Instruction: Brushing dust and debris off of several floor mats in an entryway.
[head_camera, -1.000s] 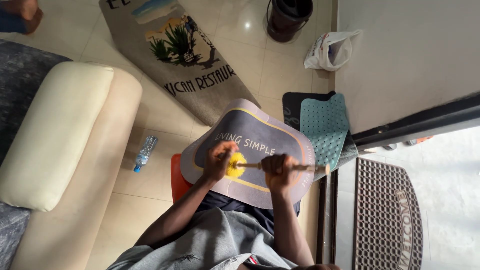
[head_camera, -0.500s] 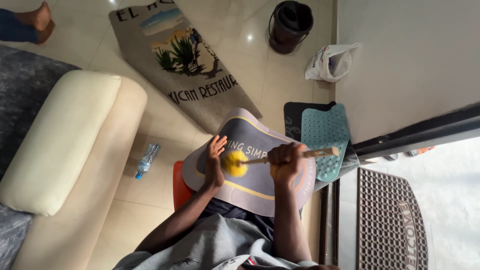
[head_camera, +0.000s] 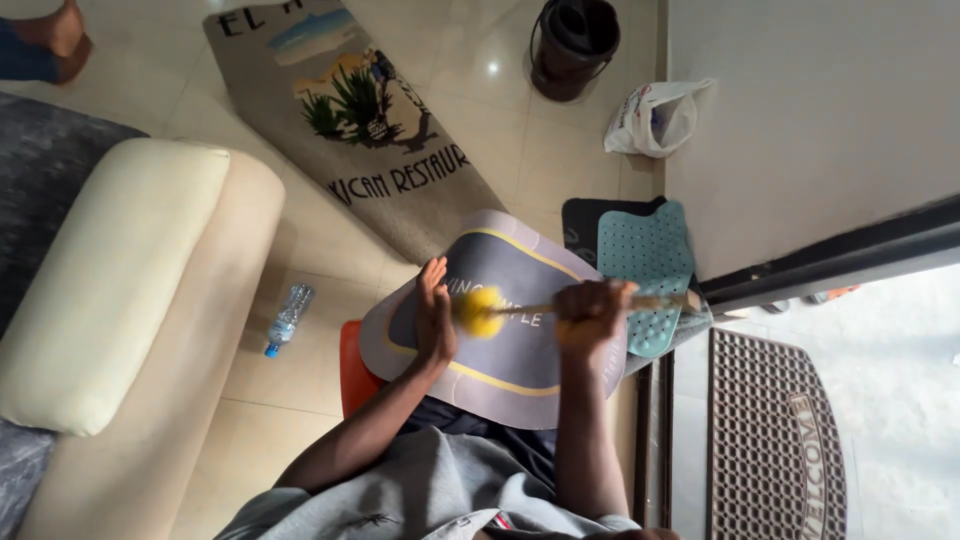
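Shiny cream floor tiles (head_camera: 520, 130) fill the room I look down on. On the far left I see a cream sofa (head_camera: 110, 290) with a fat round arm. Beside it, on the tiles, lies a small clear plastic bottle (head_camera: 287, 318) with a blue cap. Past that, a long printed mat (head_camera: 370, 130) with a green plant picture lies flat on the floor. An orange seat (head_camera: 355, 365) peeks out under my lap. Across my lap lies a grey mat (head_camera: 510, 340) with a dark middle and a yellow line around it. My left hand (head_camera: 434, 315) is open, fingers straight and together, and it presses flat on the grey mat, holding nothing. Just beside it is the fuzzy yellow head of a brush (head_camera: 480, 310), over the dark part of the mat. My right hand (head_camera: 592, 312) is closed tight round the brush's pale stick, which pokes out to the right. A teal mat (head_camera: 645, 260) with little dots lies behind it, on a black mat (head_camera: 585, 225). Farther up are a black bucket (head_camera: 572, 42) and a white plastic bag (head_camera: 655, 115). On the far right, a dark rubber doormat (head_camera: 775, 430) lies outside the door
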